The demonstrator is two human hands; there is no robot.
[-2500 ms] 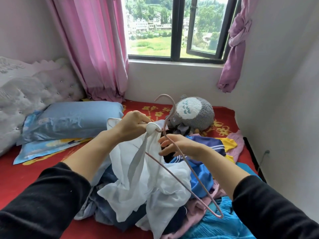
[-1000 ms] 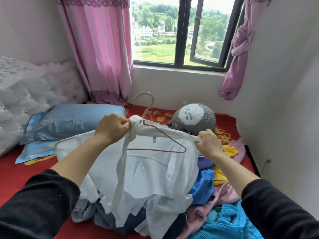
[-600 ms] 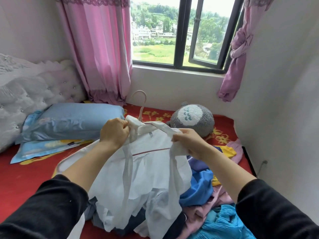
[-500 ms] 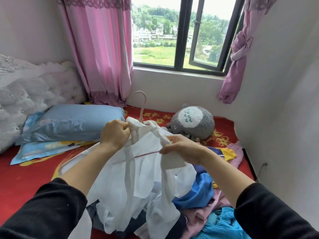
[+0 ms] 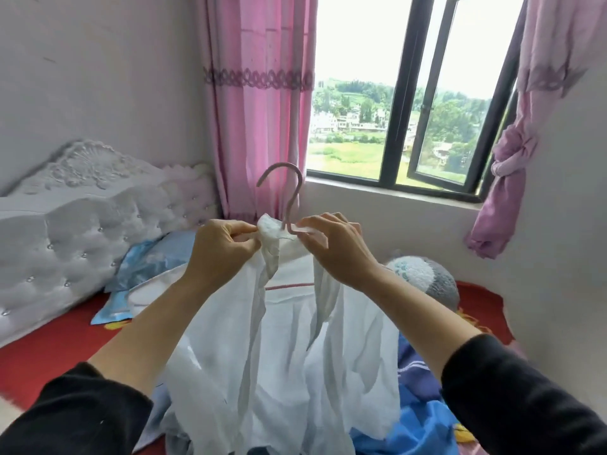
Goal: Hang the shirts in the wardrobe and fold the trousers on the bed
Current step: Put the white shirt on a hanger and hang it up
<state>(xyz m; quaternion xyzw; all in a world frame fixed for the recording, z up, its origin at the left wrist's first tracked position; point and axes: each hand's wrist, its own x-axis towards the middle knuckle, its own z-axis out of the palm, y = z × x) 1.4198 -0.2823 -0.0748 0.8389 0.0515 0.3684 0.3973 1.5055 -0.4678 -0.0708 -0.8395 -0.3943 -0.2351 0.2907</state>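
A white shirt (image 5: 289, 349) hangs on a pink wire hanger (image 5: 292, 198), lifted above the bed. The hanger's hook stands upright between my hands and its lower bar shows through the open front. My left hand (image 5: 220, 251) pinches the left side of the collar. My right hand (image 5: 331, 247) pinches the right side of the collar beside the hanger's neck. Under the shirt lies a pile of clothes (image 5: 417, 421) in blue and purple, mostly hidden by the shirt.
The bed has a red sheet (image 5: 52, 349), a white tufted headboard (image 5: 65, 224) at left and a blue pillow (image 5: 154, 261). A grey plush toy (image 5: 427, 277) sits at right. Behind are pink curtains (image 5: 256, 93) and an open window (image 5: 410, 93).
The shirt and hanger have risen from the pile. My right hand moved from the shirt's right shoulder up to the collar. The view tilted upward.
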